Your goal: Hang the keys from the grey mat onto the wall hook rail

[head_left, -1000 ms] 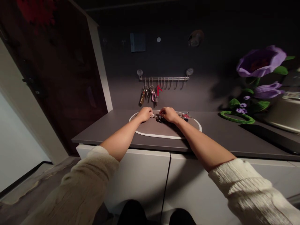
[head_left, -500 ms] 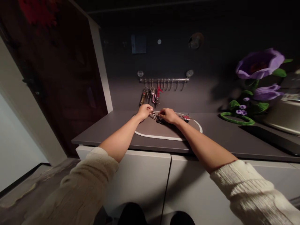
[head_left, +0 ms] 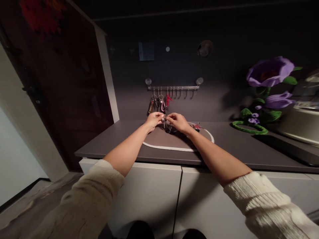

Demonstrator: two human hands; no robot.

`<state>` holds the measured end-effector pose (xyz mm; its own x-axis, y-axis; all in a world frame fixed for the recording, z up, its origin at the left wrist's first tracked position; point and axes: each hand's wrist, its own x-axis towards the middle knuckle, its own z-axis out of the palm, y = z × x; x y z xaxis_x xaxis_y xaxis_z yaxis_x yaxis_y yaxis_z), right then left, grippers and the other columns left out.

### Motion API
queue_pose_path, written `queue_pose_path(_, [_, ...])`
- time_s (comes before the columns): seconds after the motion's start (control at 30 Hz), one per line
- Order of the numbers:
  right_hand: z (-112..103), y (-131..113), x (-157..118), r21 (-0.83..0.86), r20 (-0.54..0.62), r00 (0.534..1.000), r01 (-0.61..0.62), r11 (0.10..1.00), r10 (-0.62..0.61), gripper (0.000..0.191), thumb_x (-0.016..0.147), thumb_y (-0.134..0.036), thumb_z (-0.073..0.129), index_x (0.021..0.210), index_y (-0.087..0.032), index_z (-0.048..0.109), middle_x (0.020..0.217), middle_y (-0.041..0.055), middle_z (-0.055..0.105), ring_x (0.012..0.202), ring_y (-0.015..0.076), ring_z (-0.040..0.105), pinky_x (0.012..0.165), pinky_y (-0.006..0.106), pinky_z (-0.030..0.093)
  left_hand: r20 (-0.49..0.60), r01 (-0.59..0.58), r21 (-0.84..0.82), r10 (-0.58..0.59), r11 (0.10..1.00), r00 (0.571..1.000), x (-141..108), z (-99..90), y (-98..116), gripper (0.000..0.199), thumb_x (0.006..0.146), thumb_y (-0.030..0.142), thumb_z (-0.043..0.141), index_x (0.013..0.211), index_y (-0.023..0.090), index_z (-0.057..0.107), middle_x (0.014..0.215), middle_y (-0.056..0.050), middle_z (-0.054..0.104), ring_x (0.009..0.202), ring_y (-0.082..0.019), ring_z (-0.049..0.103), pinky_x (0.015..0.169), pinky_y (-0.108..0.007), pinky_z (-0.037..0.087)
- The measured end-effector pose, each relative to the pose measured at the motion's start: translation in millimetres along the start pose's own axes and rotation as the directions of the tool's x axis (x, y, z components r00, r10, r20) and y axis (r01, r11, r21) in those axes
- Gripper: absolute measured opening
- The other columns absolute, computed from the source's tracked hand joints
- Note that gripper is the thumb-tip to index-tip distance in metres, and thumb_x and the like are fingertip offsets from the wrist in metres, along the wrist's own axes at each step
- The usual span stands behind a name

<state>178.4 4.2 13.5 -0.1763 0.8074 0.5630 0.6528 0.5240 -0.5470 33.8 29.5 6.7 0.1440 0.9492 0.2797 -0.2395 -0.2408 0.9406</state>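
Above an oval mat (head_left: 171,147) with a white border, my left hand (head_left: 154,120) pinches a small bunch of keys (head_left: 163,122) between thumb and fingers. My right hand (head_left: 178,122) is closed against the same bunch from the other side, its fingertips touching the keys near their top. Dark small items (head_left: 170,130) lie on the mat beneath the hands, too shadowed to name. A red and black item (head_left: 196,126) rests farther right on the mat, partly behind my right wrist.
On the dark wall, a clear hook rail (head_left: 174,88) carries key rings (head_left: 161,103) and a red cord (head_left: 167,99) at its left end. Purple fabric flowers (head_left: 270,74) stand on the counter (head_left: 104,139) at right, before a pale rounded object (head_left: 301,122). A dark door (head_left: 74,83) is at left.
My right hand has moved left and now meets my left hand at the keys; before, there was a gap between them. The view has shifted slightly.
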Motion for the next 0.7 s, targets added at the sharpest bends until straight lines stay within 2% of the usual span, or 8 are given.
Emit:
queue_pose_path(0.4, [4.1, 14.3, 3.0, 0.202, 0.004, 1.000, 0.009, 0.979, -0.010, 0.027, 0.073, -0.038, 0.055, 0.080, -0.013, 0.065, 0.071, 0.0025, 0.064, 0.062, 0.0096, 0.052, 0.061, 0.020, 0.039, 0.056, -0.020, -0.067, 0.024, 0.998, 0.998, -2.8, 3.0, -2.8, 0.005, 0.070, 0.011, 0.062, 0.073, 0.010, 0.058, 0.068, 0.001, 0.058, 0.063, -0.006, 0.056, 0.080, -0.033, 0.048])
queue_pose_path(0.7, [3.8, 20.3, 4.9, 0.349, -0.018, 1.000, -0.003, 0.937, 0.010, 0.024, 0.068, -0.037, 0.059, 0.074, -0.014, 0.064, 0.071, 0.0019, 0.063, 0.063, 0.0096, 0.051, 0.064, 0.022, 0.039, 0.063, -0.019, -0.055, 0.022, 0.998, 0.998, -2.3, 4.9, -5.5, 0.012, 0.067, 0.017, 0.066, 0.074, 0.011, 0.058, 0.067, 0.001, 0.059, 0.063, -0.006, 0.056, 0.078, -0.032, 0.047])
